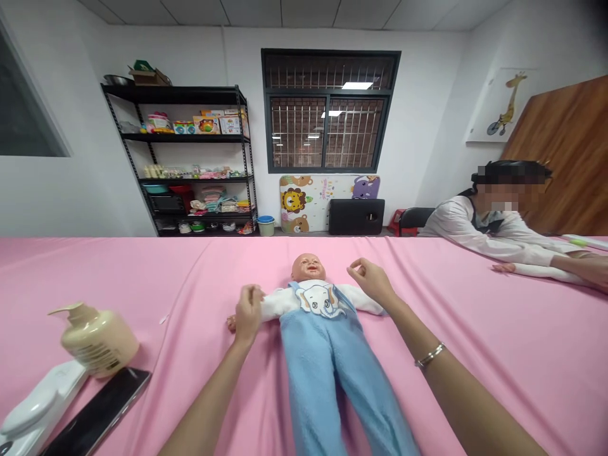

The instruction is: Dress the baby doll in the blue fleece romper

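Doll [327, 339] lies face up between two hands on a pink-covered counter [475, 342]

Dark print runs across the cream pump bottle [99, 342] at the left, but its lines are too small to read. Colourful lettering also marks the animal-patterned play mat [308, 202] under the window [327, 114]; from here I cannot make out the words with confidence. An elephant face decorates the bib of the doll's blue overalls [316, 354].

Just beside the bottle lie a black phone [99, 411] and a white device [45, 402], all well apart from the doll. Black shelving [185, 139] behind holds boxes and folded cloths. At the right, a person in a white top [451, 221] leans over the counter, near another small white-sleeved arm [546, 272].

The left hand [249, 313] is at the doll's outstretched sleeve, near its cuff, with curled fingers [254, 294]; whether they grasp the cloth I cannot tell. The right hand [375, 282] is above the doll's other sleeve, beside the head, its fingers [360, 266] loosely bent and holding nothing.
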A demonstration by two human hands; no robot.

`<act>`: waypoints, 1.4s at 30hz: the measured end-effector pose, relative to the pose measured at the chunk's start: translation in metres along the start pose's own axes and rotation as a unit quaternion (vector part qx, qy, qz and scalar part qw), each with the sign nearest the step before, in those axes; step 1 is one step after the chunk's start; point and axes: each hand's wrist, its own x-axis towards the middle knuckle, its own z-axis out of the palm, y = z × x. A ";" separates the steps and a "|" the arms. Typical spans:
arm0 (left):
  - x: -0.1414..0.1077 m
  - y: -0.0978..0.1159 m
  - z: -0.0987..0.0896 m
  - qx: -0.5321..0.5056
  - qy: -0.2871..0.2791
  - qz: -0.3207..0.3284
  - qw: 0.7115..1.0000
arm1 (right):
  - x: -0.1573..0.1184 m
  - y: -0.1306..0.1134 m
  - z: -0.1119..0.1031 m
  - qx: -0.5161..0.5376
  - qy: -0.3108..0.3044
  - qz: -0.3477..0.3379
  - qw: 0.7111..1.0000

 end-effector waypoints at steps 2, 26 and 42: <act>-0.013 0.011 0.011 0.050 -0.192 0.062 0.978 | -0.015 0.024 0.008 0.038 -0.079 0.002 0.996; -0.057 0.132 0.112 0.231 -0.402 0.300 0.834 | -0.069 0.074 0.076 0.348 0.078 0.063 0.932; -0.034 0.104 0.152 0.342 -0.378 0.212 0.834 | -0.069 0.066 0.071 0.443 -0.083 0.083 0.889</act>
